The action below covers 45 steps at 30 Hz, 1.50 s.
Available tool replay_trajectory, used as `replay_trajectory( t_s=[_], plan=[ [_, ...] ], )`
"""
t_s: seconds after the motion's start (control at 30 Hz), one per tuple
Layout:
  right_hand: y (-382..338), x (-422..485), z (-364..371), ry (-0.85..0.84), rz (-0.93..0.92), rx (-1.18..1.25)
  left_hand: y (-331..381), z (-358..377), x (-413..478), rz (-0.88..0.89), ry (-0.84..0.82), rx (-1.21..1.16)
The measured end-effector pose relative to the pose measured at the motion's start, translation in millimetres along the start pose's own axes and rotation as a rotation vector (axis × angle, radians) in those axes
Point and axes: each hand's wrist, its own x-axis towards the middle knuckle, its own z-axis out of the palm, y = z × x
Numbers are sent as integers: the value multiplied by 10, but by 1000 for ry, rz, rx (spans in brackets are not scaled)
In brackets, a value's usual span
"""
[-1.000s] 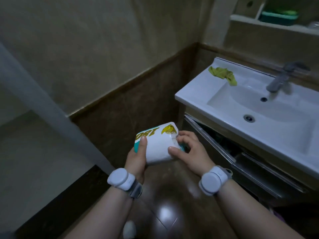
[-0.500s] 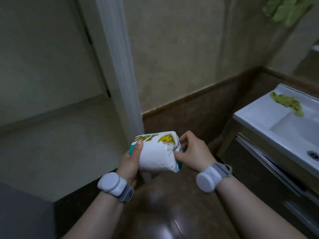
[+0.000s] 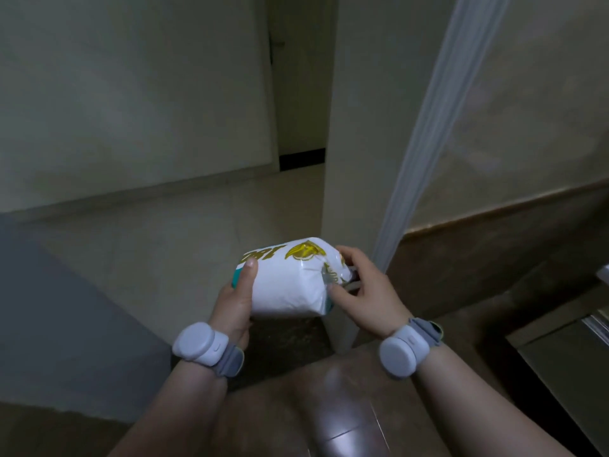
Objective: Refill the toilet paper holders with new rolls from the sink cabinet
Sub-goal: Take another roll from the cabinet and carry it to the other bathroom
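A wrapped toilet paper roll (image 3: 290, 285) in white plastic with gold and teal print lies sideways between both hands at mid-frame. My left hand (image 3: 235, 300) grips its left end, thumb laid across the top. My right hand (image 3: 361, 291) pinches the crinkled wrapper at the right end with its fingertips. Both wrists wear grey bands with round white pucks. No toilet paper holder is in view.
A white door frame (image 3: 425, 153) runs down just behind the roll, with a doorway and pale hallway floor (image 3: 184, 232) to its left. Dark glossy floor tiles (image 3: 336, 404) lie below. The sink cabinet's corner (image 3: 573, 351) shows at the right edge. A grey panel (image 3: 62, 324) stands at left.
The view has swung left from the sink to the doorway. Both hands have kept hold of the wrapped roll, and the right hand's fingers have shifted on the wrapper's end.
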Motion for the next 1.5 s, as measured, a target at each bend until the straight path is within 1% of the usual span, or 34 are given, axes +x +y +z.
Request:
replay_trajectory(
  t_s=[0.03,0.13,0.17,0.2,0.27,0.37,0.53,0.67,0.73,0.83,0.9,0.97,1.13,1.2,1.3,1.37,1.4,1.43,1.5],
  plan=[
    [1,120,53,-7,-15,-46,8,-43,94,-25,-3,-3],
    [29,383,46,100,-68,-163,45,-54,240,-75,-25,-33],
    [59,658,41,128,-75,-153,110,-47,445,-72,-16,-42],
    [85,734,-7,162,-72,-144,144,-30,490,-73,-13,-39],
    [122,1017,-71,180,-54,-104,256,-5,685,-66,-9,-41],
    [113,1367,-66,113,-43,-55,474,-1,917,-60,-4,-21],
    [39,2032,80,-5,-111,-9,791,-125,1396,-50,147,-15],
    [-32,2415,275,-95,-166,-69,875,-302,1700,-60,144,24],
    [-46,2650,341,-62,-140,-33,956,-424,1891,-56,164,40],
    [-30,2995,445,2,-52,104,1075,-637,2235,-75,229,66],
    [-10,3291,594,16,-9,151,1181,-793,2581,-88,215,64],
    [11,3544,753,32,14,147,1289,-889,2933,-92,195,81],
    [-72,4203,1201,-47,123,186,1647,-1014,3848,-127,154,71],
    [-133,4492,1320,13,150,217,1819,-1082,4169,-126,128,75],
    [-178,4927,1399,230,199,244,2034,-1205,4713,-139,109,41],
    [-184,5047,1412,342,144,162,2117,-1203,4963,-160,113,38],
    [-164,5143,1420,371,103,111,2148,-1158,5145,-178,96,44],
    [-179,5180,1431,358,55,55,2168,-1108,5247,-188,84,45],
    [-164,5284,1453,249,-15,-78,2158,-979,5450,-189,37,50]
  ],
)
